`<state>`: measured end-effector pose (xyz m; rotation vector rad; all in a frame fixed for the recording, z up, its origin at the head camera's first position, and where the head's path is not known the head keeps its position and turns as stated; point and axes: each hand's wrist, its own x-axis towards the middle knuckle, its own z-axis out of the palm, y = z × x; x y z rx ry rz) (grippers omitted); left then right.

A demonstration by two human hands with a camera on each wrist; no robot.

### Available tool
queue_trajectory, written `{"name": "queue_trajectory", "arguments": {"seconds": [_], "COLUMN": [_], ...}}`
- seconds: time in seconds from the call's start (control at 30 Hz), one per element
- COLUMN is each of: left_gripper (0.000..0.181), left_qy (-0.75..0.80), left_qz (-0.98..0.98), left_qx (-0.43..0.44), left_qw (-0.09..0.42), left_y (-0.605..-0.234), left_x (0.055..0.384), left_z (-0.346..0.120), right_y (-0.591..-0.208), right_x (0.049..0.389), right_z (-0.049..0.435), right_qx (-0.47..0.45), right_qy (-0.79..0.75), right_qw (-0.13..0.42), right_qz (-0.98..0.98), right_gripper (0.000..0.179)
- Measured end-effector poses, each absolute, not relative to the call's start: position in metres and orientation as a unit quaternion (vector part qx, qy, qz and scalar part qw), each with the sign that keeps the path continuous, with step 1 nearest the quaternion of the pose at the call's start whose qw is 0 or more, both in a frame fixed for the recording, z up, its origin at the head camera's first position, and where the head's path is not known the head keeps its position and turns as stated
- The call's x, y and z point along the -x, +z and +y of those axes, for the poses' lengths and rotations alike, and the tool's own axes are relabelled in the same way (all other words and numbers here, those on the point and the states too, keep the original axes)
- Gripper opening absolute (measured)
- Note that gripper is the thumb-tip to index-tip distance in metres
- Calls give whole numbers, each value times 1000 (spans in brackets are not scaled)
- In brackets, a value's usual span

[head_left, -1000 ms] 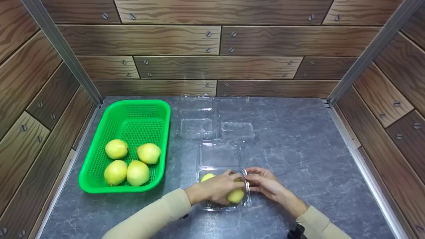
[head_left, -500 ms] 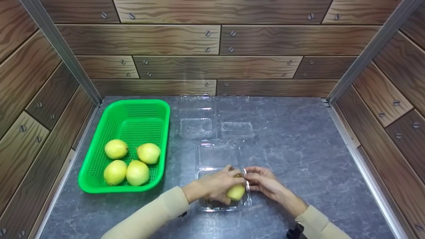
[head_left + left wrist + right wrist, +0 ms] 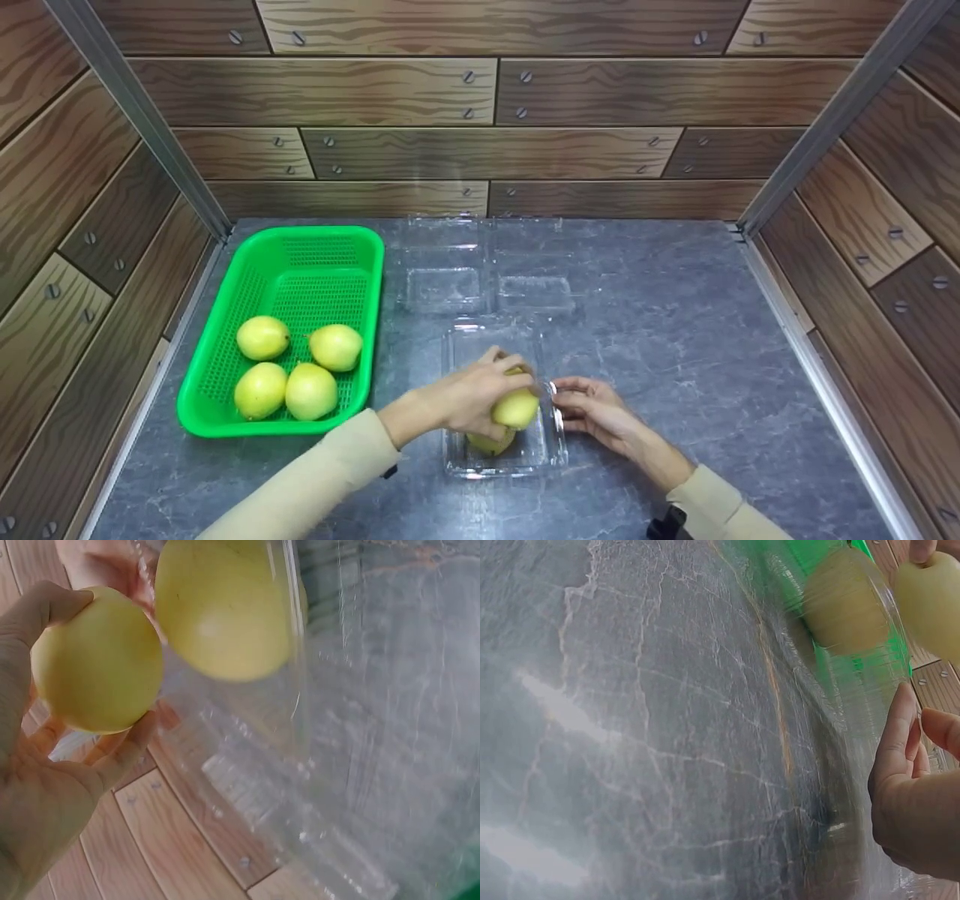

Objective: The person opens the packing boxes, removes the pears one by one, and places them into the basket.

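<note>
My left hand (image 3: 472, 394) grips a yellow pear (image 3: 517, 409) above an open clear plastic clamshell (image 3: 536, 448). In the left wrist view, thumb and fingers wrap the held pear (image 3: 97, 664) from opposite sides. A second pear (image 3: 489, 442) sits in the left part of the clamshell, partly hidden by this hand; through the plastic it shows as a large pear (image 3: 225, 615). At the clamshell's right rim, my right hand (image 3: 600, 416) pinches the edge between thumb and forefinger, as the right hand (image 3: 922, 814) also shows in its wrist view. The clamshell's lid (image 3: 491, 345) lies folded back, away from me.
On the left stands a green plastic basket (image 3: 281, 429) with several yellow pears (image 3: 311, 391) near its front. Further back lie more clear clamshells (image 3: 444, 286), hard to make out against the grey marbled tabletop (image 3: 675, 315). Wood-patterned walls (image 3: 480, 154) enclose the back and sides.
My left hand has raised the pear out of the clamshell's right side and shifted it left, over the other pear. The right hand has stayed at the rim.
</note>
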<state>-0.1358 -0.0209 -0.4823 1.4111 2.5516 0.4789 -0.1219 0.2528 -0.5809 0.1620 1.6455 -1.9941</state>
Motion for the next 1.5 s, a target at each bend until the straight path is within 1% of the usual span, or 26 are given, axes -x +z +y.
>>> {"name": "queue_trajectory", "arguments": {"seconds": [0.13,0.37,0.47,0.87,1.17,1.33,1.5], "left_gripper": [68,64,62,62,64,62,60], "left_qy": [166,193,207,243,274,284,284], "left_qz": [863,876,879,908,923,931,938], "left_qx": [-470,-435,-421,-341,-270,-226,-192], "left_qw": [84,85,78,13,-26,-45,-48], "left_y": [-472,-457,-452,-440,-439,-448,-461], "left_x": [138,146,151,178,197,210,222], "left_z": [-31,-54,-65,-119,-167,-197,-221], "right_y": [-582,-583,-582,-579,-580,-581,-581], "right_x": [122,121,121,120,122,121,121], "right_z": [252,251,251,252,252,253,254], "right_qx": [-66,-69,-67,-60,-72,-74,-70], "right_qy": [-740,-741,-742,-736,-732,-735,-737], "right_qw": [268,268,269,271,266,266,266], "right_qz": [613,612,610,618,623,620,618], "right_gripper": [28,30,29,36,34,34,31]}}
